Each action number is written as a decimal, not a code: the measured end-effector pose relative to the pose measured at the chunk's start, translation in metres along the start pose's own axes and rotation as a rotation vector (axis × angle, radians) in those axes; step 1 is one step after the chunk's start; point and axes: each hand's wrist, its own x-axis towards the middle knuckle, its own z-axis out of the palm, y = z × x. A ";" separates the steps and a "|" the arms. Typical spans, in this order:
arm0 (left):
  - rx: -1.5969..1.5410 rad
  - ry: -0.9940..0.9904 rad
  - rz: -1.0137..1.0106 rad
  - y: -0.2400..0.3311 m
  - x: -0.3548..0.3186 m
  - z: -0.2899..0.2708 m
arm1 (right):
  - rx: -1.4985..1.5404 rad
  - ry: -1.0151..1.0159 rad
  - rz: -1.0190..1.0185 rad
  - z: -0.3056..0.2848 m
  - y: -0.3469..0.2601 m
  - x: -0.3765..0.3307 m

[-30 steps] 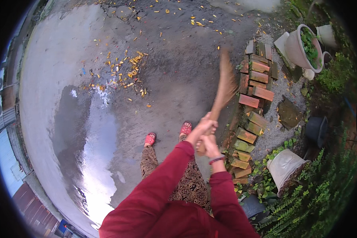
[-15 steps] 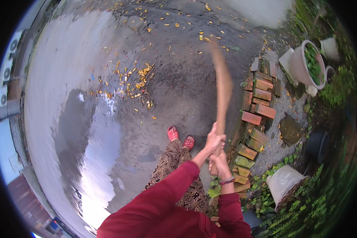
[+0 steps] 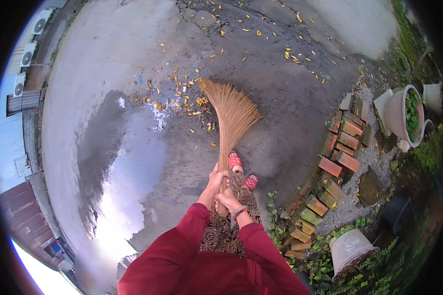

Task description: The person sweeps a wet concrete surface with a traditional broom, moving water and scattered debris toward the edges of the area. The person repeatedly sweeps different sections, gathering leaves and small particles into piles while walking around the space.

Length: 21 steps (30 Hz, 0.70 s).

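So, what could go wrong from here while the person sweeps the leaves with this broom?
The wet patch lies just left of the red sandals, so a step that way might slip. The yellow leaves rest on damp ground and may stick instead of moving under the broom. Both the left hand and the right hand grip low on the handle, so a wide swing right could hit the bricks.

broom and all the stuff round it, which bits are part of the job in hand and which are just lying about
In the job:
- stick broom, gripped by left hand and right hand
- yellow fallen leaves on the wet pavement

Just lying about:
- row of bricks along the edge
- pot with a green plant
- overturned white pot
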 end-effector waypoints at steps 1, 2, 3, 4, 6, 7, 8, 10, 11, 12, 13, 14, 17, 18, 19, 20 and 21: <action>0.048 0.040 0.037 0.011 -0.009 -0.007 | 0.061 -0.093 0.044 0.006 -0.010 -0.013; 0.070 0.107 0.059 0.023 -0.025 0.007 | 0.123 -0.169 0.095 0.004 -0.020 -0.028; 0.115 0.151 0.112 0.023 -0.032 0.020 | 0.158 -0.172 0.081 -0.002 -0.028 -0.045; 0.152 0.188 0.164 0.018 -0.040 0.036 | 0.185 -0.169 0.065 -0.016 -0.037 -0.066; 0.174 0.169 0.177 0.012 -0.063 0.074 | 0.233 -0.117 0.011 -0.041 -0.047 -0.104; 0.162 0.110 0.145 0.011 -0.075 0.094 | 0.256 -0.072 -0.033 -0.051 -0.049 -0.119; 0.160 0.053 0.135 0.005 -0.076 0.111 | 0.163 0.036 -0.065 -0.056 -0.056 -0.131; 0.173 -0.098 0.063 -0.001 -0.070 0.145 | 0.088 0.219 -0.115 -0.074 -0.064 -0.135; 0.199 -0.208 0.007 -0.001 -0.063 0.162 | 0.118 0.302 -0.148 -0.084 -0.066 -0.133; 0.239 -0.266 0.028 -0.004 -0.048 0.182 | 0.107 0.349 -0.145 -0.093 -0.075 -0.125; 0.271 -0.317 0.048 -0.007 -0.027 0.189 | 0.087 0.392 -0.136 -0.097 -0.087 -0.111; 0.261 -0.363 0.011 -0.004 -0.009 0.185 | 0.127 0.370 -0.121 -0.107 -0.091 -0.092; 0.183 -0.416 -0.073 0.024 0.031 0.149 | 0.257 0.309 0.035 -0.089 -0.096 -0.030; 0.108 -0.331 -0.093 0.035 0.032 0.119 | 0.164 0.335 0.099 -0.066 -0.091 -0.011; -0.056 -0.359 -0.088 0.031 0.044 0.075 | 0.063 0.348 0.154 -0.034 -0.078 0.008; -0.155 -0.281 -0.113 0.025 0.050 0.032 | 0.035 0.273 0.042 0.000 -0.057 0.022; -0.166 -0.211 -0.093 0.034 0.040 -0.005 | 0.019 0.208 -0.071 0.032 -0.039 0.033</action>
